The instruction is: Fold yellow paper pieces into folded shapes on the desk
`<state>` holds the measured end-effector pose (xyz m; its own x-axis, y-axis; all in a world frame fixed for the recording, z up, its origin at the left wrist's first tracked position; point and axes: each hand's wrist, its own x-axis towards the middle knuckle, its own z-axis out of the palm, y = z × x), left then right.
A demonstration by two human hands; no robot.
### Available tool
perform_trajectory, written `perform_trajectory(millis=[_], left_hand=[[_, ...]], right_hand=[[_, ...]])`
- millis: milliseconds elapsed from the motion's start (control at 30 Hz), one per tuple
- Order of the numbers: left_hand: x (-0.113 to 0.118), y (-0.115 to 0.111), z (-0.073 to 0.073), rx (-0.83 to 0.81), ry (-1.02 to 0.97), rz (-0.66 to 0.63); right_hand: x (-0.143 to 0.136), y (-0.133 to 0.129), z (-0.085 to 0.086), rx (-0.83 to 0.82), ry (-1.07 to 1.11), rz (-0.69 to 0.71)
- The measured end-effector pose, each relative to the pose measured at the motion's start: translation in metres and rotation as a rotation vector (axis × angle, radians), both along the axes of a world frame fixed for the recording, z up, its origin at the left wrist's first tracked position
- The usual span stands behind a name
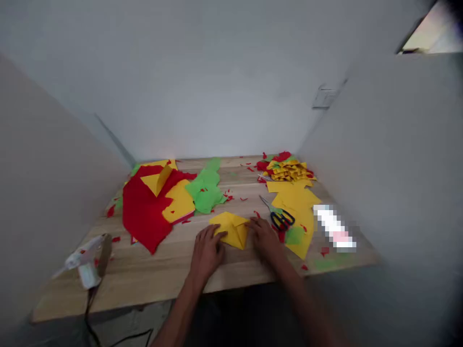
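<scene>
A folded yellow paper (228, 224) with creased flaps lies on the wooden table in front of me. My left hand (208, 248) holds its left corner, curled fingers pressing on the edge. At the right corner, the bent fingers of my right hand (265, 236) grip the end of a flap; their tips are partly blurred. Just beyond my right hand lies a pair of scissors (281, 219) with black handles, blades pointing away to the left. They rest partly on cut yellow paper (294, 200).
Red sheets (142, 209), a yellow folded piece (157, 180) and green crumpled paper (206, 190) lie at the left and centre. A white glue gun (87, 265) with a cord stands front left. Ruffled yellow strips (289, 169) pile up back right. Walls enclose the table (152, 279).
</scene>
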<state>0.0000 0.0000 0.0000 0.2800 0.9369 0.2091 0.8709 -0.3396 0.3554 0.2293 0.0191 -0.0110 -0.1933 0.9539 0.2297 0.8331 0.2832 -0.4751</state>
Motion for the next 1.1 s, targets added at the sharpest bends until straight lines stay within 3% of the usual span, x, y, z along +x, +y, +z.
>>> perform_trajectory(millis=[133,300,433,567,800,1000,1100], left_hand=[[-0.002,-0.001,-0.003,0.023,0.011,-0.028],[0.0,-0.005,-0.002,0.065,-0.061,-0.039],[0.007,-0.006,-0.001,0.005,-0.033,-0.083],[0.011,0.006,0.0,-0.007,0.059,-0.016],[0.01,0.014,-0.004,0.029,0.157,-0.028],[0.006,0.013,-0.01,-0.004,0.194,-0.127],[0.005,0.021,-0.009,-0.033,0.196,-0.193]], right_hand=[[-0.011,-0.009,-0.006,0.022,-0.062,0.101],[-0.025,-0.018,0.006,-0.004,-0.149,0.034],[-0.043,-0.026,0.018,-0.044,-0.236,-0.051],[-0.054,-0.032,0.012,-0.012,-0.219,-0.017],[-0.049,-0.029,-0.009,-0.014,-0.139,0.044],[-0.046,-0.028,-0.002,-0.014,-0.125,0.071],[-0.046,-0.02,0.003,-0.021,-0.122,0.014]])
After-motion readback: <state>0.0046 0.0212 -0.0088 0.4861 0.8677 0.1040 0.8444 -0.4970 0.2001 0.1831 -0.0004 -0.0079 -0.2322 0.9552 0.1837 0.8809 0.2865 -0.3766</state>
